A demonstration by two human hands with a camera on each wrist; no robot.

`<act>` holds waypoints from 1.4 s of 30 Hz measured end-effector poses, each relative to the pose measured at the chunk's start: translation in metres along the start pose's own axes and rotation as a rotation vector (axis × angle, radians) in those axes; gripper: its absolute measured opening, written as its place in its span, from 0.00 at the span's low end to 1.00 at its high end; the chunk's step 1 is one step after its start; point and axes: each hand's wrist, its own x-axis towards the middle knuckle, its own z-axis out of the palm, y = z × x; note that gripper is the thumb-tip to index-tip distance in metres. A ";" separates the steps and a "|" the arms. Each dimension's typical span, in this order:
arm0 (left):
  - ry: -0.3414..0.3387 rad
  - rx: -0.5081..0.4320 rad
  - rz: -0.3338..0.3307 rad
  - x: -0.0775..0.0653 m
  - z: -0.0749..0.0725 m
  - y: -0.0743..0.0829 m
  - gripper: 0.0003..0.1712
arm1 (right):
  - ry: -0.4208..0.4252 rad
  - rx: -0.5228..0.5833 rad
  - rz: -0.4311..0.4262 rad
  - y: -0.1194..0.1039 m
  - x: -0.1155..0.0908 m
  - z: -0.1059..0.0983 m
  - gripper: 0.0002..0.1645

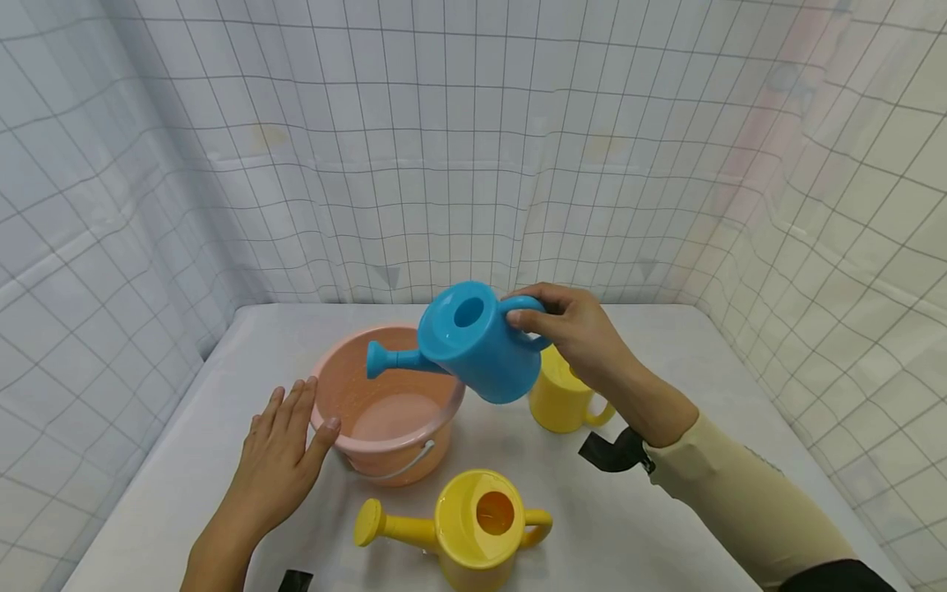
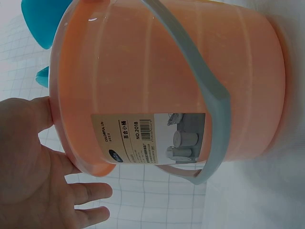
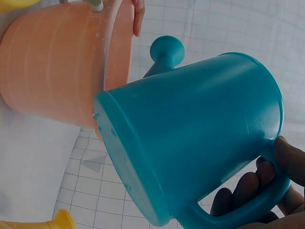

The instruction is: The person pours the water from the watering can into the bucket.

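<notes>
In the head view my right hand [image 1: 573, 329] grips the handle of a blue watering can [image 1: 481, 353]. The can is held in the air, tilted, its spout over the peach bucket [image 1: 436, 448]. The right wrist view shows fingers curled around the handle of the watering can [image 3: 190, 129]. My left hand [image 1: 284, 448] lies with fingers extended against the bucket's near-left rim. In the left wrist view, the thumb and a finger of the left hand [image 2: 33, 162] touch the rim of the bucket [image 2: 157, 62]; the other fingers are spread.
A yellow watering can [image 1: 477, 526] stands in front of the bucket, spout to the left. Behind the blue can is a partly hidden yellow container with a handle [image 1: 558, 399]. All stand on a white table [image 1: 614, 526] enclosed by grid-patterned curtains [image 1: 473, 148].
</notes>
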 end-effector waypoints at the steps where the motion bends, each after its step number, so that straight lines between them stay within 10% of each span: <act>1: 0.000 0.001 0.000 0.000 0.000 0.000 0.40 | 0.000 -0.001 -0.001 0.000 0.000 0.000 0.22; 42: -0.003 -0.010 -0.004 -0.001 0.000 0.000 0.40 | -0.048 -0.067 0.003 -0.017 0.005 0.003 0.17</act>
